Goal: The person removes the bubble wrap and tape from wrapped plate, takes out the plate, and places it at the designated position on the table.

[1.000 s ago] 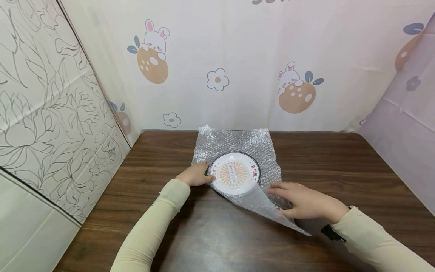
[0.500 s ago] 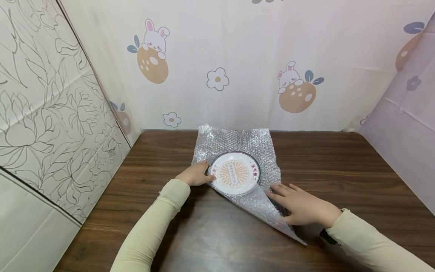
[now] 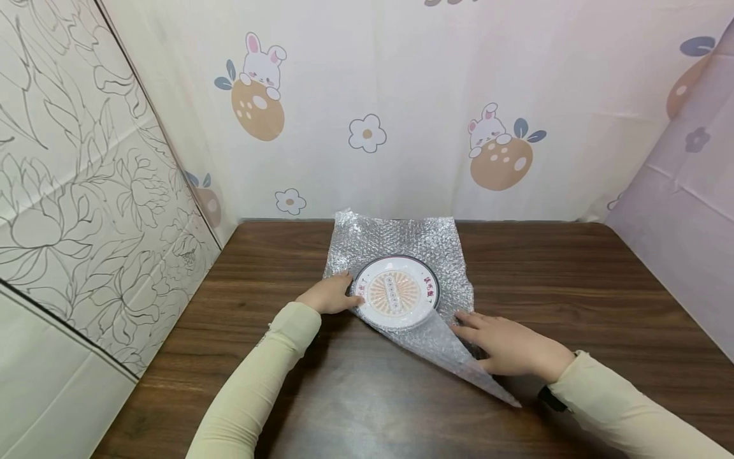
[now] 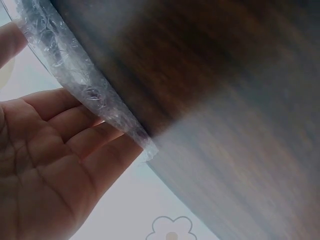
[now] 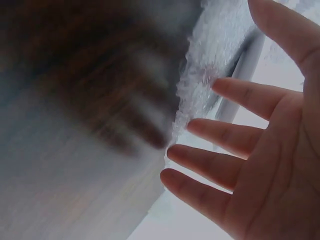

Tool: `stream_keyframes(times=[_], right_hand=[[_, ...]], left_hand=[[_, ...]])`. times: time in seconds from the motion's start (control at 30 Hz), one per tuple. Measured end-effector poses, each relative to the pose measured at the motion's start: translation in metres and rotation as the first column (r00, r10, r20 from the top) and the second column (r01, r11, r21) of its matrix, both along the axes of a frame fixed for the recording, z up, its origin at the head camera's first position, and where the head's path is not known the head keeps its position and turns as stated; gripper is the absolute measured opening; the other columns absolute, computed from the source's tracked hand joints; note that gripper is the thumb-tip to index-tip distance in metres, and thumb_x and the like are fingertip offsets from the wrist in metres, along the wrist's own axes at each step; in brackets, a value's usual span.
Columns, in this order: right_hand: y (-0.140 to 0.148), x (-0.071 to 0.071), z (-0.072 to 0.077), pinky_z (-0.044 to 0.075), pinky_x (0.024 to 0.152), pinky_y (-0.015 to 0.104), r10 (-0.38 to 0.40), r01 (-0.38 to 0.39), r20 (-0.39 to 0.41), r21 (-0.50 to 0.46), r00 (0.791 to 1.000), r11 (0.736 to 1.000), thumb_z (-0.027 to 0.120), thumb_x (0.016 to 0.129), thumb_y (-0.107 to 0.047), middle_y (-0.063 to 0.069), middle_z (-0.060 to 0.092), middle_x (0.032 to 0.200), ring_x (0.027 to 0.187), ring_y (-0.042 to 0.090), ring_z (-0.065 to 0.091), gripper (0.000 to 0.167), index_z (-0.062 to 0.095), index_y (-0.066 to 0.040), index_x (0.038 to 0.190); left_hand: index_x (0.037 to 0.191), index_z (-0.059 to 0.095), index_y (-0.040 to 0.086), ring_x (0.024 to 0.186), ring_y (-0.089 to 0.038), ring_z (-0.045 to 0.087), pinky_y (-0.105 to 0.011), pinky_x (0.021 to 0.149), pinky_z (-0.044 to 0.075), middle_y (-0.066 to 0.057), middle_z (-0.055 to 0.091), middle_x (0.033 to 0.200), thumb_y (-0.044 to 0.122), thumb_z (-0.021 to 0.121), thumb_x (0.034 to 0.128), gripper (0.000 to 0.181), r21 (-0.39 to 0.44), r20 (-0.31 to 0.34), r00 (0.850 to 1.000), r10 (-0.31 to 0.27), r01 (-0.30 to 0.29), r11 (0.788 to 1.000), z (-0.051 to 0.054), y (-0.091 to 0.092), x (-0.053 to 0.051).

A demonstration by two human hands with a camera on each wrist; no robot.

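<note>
A round white plate with a dark rim, an orange ray pattern and red characters lies face up on a sheet of bubble wrap. The wrap's near-right corner flap is folded partly over the plate's lower edge. My left hand holds the plate's left edge, thumb on the rim; in the left wrist view the fingertips are hidden behind the wrap. My right hand lies at the flap's right side, its fingers straight and spread beside the wrap's edge.
Everything sits on a dark brown wooden table. A pale curtain printed with rabbits and flowers stands behind it. To the left rises a white panel with line-drawn flowers.
My right hand has spread its fingers and shifted slightly downward, and the flap has settled lower toward the table. The left hand and plate have stayed in place.
</note>
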State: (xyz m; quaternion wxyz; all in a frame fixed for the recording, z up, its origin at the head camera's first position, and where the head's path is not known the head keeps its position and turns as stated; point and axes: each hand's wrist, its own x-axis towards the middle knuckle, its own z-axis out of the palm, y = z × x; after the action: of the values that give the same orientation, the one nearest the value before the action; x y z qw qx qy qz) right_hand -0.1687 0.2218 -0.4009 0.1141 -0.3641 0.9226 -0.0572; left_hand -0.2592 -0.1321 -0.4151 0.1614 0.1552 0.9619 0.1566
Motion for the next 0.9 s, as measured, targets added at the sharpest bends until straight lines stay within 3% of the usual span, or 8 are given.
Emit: stream_keyframes(times=[0.17, 0.37, 0.5, 0.7, 0.77, 0.9], right_hand=[[0.002, -0.010, 0.002, 0.052, 0.094, 0.051, 0.010, -0.016, -0.084, -0.066, 0.996, 0.998, 0.070, 0.090, -0.031, 0.015, 0.058, 0.138, 0.122, 0.035, 0.059, 0.050, 0.060, -0.013, 0.135], [0.004, -0.023, 0.001, 0.056, 0.086, 0.044, -0.076, 0.045, -0.154, -0.197, 0.985, 0.979, 0.063, 0.095, -0.038, 0.005, 0.069, 0.123, 0.108, 0.023, 0.068, 0.040, 0.066, -0.012, 0.126], [0.004, -0.033, -0.002, 0.058, 0.081, 0.042, -0.138, 0.073, -0.228, -0.272, 0.964, 0.960, 0.064, 0.095, -0.030, 0.005, 0.071, 0.118, 0.096, 0.018, 0.071, 0.035, 0.068, -0.010, 0.124], [0.002, -0.048, 0.001, 0.057, 0.073, 0.044, -0.227, 0.082, -0.351, -0.382, 0.908, 0.920, 0.067, 0.093, -0.021, 0.011, 0.071, 0.116, 0.087, 0.022, 0.070, 0.034, 0.066, -0.006, 0.124], [0.002, -0.054, 0.002, 0.056, 0.072, 0.045, -0.258, 0.100, -0.367, -0.396, 0.894, 0.913, 0.066, 0.094, -0.022, 0.013, 0.070, 0.116, 0.088, 0.024, 0.070, 0.037, 0.064, -0.005, 0.127], [-0.001, -0.069, -0.001, 0.054, 0.068, 0.045, -0.297, 0.154, -0.345, -0.384, 0.890, 0.910, 0.062, 0.096, -0.024, 0.015, 0.067, 0.117, 0.086, 0.024, 0.065, 0.046, 0.055, -0.005, 0.137]], left_hand=[[0.152, 0.032, 0.000, 0.150, -0.030, 0.025, -0.042, 0.122, 0.025, -0.017, 0.027, 0.160, 0.046, 0.057, 0.0961, 0.076, -0.003, 0.003, 1.000, 0.004, -0.004, 1.000, 0.000, 0.000, 0.000], [0.152, 0.033, 0.002, 0.150, -0.030, 0.025, -0.042, 0.122, 0.025, -0.016, 0.027, 0.160, 0.047, 0.056, 0.0964, 0.075, -0.010, 0.004, 1.000, 0.007, -0.007, 1.000, -0.002, 0.000, -0.001], [0.152, 0.033, 0.002, 0.150, -0.029, 0.025, -0.041, 0.122, 0.025, -0.016, 0.027, 0.161, 0.048, 0.056, 0.0964, 0.075, -0.011, 0.005, 1.000, 0.007, -0.007, 1.000, -0.004, 0.000, -0.002], [0.152, 0.033, 0.002, 0.150, -0.029, 0.024, -0.041, 0.122, 0.025, -0.015, 0.027, 0.161, 0.047, 0.056, 0.0964, 0.075, -0.011, 0.001, 1.000, 0.009, -0.009, 1.000, -0.004, 0.000, -0.002], [0.152, 0.033, 0.002, 0.150, -0.029, 0.025, -0.041, 0.122, 0.025, -0.016, 0.027, 0.161, 0.047, 0.056, 0.0964, 0.075, -0.008, -0.001, 1.000, 0.009, -0.009, 1.000, -0.003, 0.000, -0.002], [0.152, 0.033, 0.002, 0.150, -0.030, 0.025, -0.041, 0.122, 0.025, -0.016, 0.026, 0.161, 0.047, 0.056, 0.0965, 0.075, -0.010, -0.002, 1.000, 0.010, -0.010, 1.000, -0.003, 0.000, -0.001]])
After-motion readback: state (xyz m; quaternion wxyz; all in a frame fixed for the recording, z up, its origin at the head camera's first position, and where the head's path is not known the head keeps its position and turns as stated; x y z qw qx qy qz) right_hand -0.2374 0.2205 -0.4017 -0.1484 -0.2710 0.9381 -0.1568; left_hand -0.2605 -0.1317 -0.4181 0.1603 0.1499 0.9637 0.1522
